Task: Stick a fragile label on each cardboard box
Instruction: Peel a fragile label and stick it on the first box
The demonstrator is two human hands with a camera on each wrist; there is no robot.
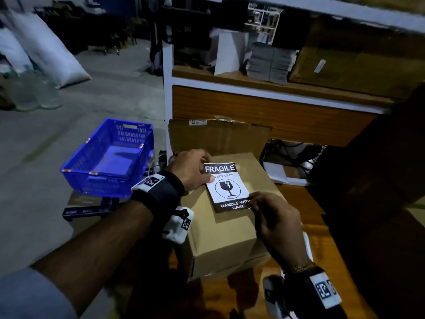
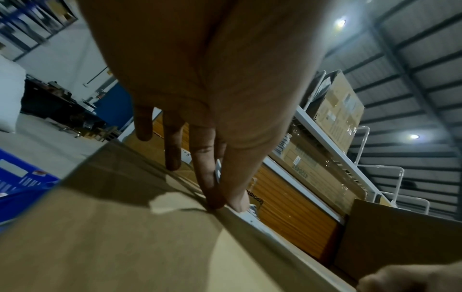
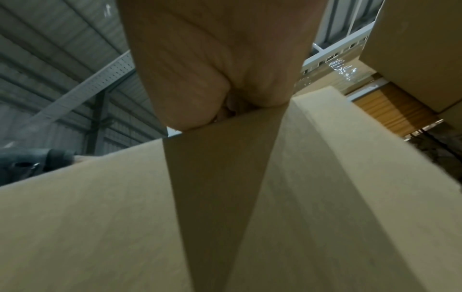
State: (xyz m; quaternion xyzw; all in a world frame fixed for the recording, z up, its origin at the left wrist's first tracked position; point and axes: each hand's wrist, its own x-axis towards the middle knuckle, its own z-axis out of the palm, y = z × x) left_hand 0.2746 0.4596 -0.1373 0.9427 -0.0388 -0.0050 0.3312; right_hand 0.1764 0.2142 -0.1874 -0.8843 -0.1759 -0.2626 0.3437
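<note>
Matt brown cardboard box (image 1: 226, 236), smooth; paper label (image 1: 226, 187) printed black on white, slightly glossy. Blue plastic crate (image 1: 108, 157), perforated walls. Polished, shiny wooden table (image 1: 308, 217).

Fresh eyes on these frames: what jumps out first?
The black-and-white fragile label at centre, lying on top of the cardboard box. The left hand pinches its upper-left corner and the right hand its lower-right edge. Next, the bright blue crate to the left of the box stands out in the dim room.
</note>
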